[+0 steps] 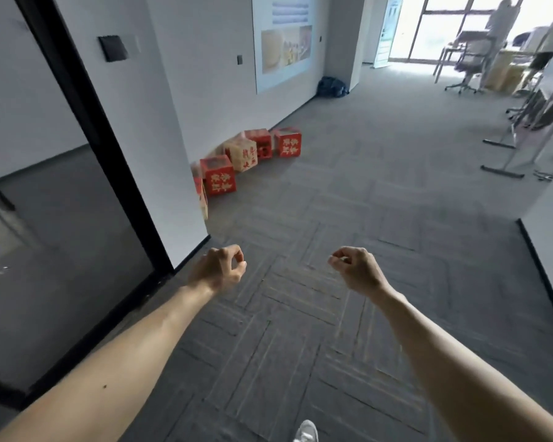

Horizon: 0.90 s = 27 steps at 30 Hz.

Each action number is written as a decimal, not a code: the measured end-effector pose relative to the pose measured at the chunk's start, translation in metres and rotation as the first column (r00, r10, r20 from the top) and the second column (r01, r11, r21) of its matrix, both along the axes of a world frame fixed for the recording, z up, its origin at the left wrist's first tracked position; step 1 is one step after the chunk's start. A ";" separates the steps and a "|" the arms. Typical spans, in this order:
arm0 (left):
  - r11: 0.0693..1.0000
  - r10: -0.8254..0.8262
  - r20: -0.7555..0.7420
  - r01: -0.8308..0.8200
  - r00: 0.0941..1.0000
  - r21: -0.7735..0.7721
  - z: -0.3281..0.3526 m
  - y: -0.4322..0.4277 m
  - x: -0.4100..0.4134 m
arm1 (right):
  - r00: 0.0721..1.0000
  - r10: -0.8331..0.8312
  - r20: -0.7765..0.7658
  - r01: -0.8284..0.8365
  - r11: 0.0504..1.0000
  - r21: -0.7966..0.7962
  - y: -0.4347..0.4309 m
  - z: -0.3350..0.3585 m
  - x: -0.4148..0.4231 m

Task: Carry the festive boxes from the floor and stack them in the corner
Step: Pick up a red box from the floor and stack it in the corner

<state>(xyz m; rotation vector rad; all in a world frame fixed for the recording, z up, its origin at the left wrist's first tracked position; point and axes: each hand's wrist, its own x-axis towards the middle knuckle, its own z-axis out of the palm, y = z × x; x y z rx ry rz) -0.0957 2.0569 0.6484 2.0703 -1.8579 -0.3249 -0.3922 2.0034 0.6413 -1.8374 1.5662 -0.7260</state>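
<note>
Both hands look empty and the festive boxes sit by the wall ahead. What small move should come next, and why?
Probably a step forward toward the red box near the wall's edge. The left hand and right hand hold nothing, fingers loosely curled, and the boxes rest on the carpet well ahead of both hands, seemingly beyond reach from here.

Bare forearms (109, 362), white shoe (305, 433)
</note>
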 end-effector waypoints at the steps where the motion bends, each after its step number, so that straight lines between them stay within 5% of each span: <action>1: 1.000 0.000 0.001 0.000 1.000 0.013 -0.002 -0.029 -0.001 | 1.000 -0.009 0.009 0.009 1.000 0.009 -0.032 -0.002 0.001; 19: 0.968 0.243 -0.244 -0.220 0.939 0.117 -0.056 -0.465 0.167 | 0.977 0.207 -0.044 -0.197 0.965 0.173 -0.512 -0.038 0.200; 27: 0.970 0.239 -0.253 -0.219 0.937 0.103 -0.020 -0.693 0.277 | 0.978 0.202 -0.058 -0.187 0.963 0.194 -0.712 -0.027 0.306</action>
